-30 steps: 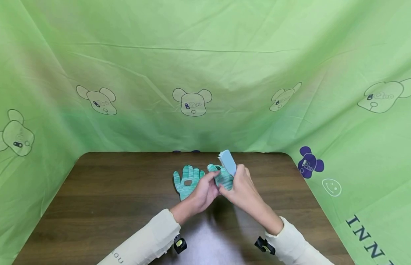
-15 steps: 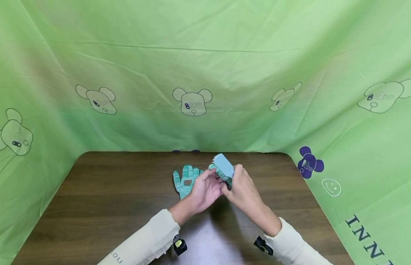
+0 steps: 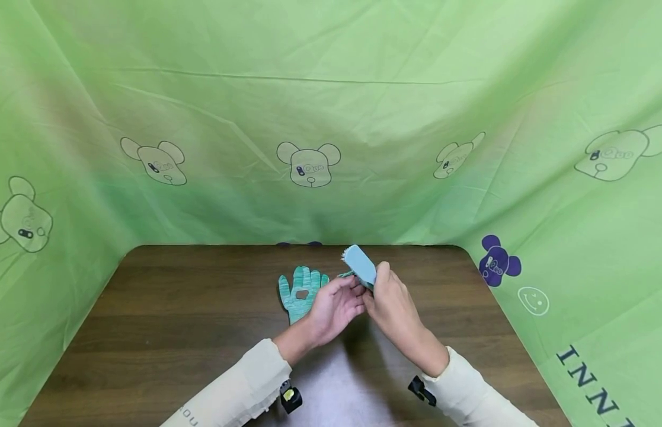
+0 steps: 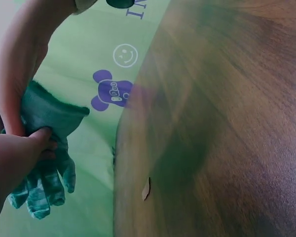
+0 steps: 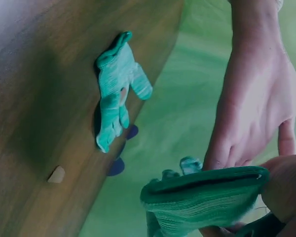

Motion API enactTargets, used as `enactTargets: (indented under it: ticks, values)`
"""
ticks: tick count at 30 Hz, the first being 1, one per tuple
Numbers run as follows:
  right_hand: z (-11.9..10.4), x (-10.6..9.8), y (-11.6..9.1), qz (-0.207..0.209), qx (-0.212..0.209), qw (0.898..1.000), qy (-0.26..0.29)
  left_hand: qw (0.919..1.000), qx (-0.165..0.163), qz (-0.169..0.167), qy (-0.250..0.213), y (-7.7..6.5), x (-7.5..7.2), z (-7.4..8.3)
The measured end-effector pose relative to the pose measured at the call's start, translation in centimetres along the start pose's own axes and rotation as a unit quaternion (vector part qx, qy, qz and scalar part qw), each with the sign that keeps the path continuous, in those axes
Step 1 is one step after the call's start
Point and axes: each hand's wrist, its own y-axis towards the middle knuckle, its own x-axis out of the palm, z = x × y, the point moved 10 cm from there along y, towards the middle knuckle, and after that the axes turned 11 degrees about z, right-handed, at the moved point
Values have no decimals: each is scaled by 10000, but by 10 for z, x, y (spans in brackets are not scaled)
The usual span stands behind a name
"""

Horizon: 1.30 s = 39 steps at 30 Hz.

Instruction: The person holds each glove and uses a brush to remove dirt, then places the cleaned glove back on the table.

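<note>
My right hand (image 3: 397,308) grips a light blue brush (image 3: 360,264), its pale bristles turned to the upper left. Below the brush hangs a green knitted glove (image 4: 44,118), cuff upward and fingers down in the left wrist view. My left hand (image 3: 336,311) has its palm up and pinches this glove between thumb and fingers. The right wrist view shows the glove's cuff (image 5: 202,190) close up, with the right fingers against its edge. A second green glove (image 3: 295,305) lies flat on the table, left of the hands, with a brownish patch on its palm.
A small brown chip (image 5: 56,174) lies on the wooden table (image 3: 192,332), beyond the held glove. A green printed curtain (image 3: 309,107) rises along the table's back and sides. Dark wrist cameras (image 3: 291,398) hang under both sleeves.
The held glove has turned from face-on to nearly edge-on in the head view. The brush head has shifted left and tilted further over. The second glove has stayed in place.
</note>
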Motion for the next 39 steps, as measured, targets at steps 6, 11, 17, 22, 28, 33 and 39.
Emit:
enactTargets:
  ticks: [6, 11, 17, 22, 28, 33, 39]
  values:
    - [1, 1, -1, 48, 64, 9999, 60, 10000, 40, -33, 42, 0, 3, -1]
    - [0, 2, 0, 206, -16, 9998, 11, 10000, 6, 7, 42, 0, 3, -1]
    - [9, -2, 4, 400, 130, 9990, 149, 9996, 164, 96, 214, 4, -1, 1]
    - [35, -2, 9, 96, 1183, 9910, 627, 9925, 350, 959, 673, 7, -24, 2]
    - [72, 3, 5, -115, 3131, 9313, 1858, 9748, -88, 1971, 1043, 5, -53, -11]
    - [82, 18, -6, -165, 4247, 8424, 3312, 9870, -518, 1415, 550, 8, -44, -21]
    - [75, 29, -14, -558, 4269, 8278, 3598, 9902, -305, 1362, 107, 10, -41, -14]
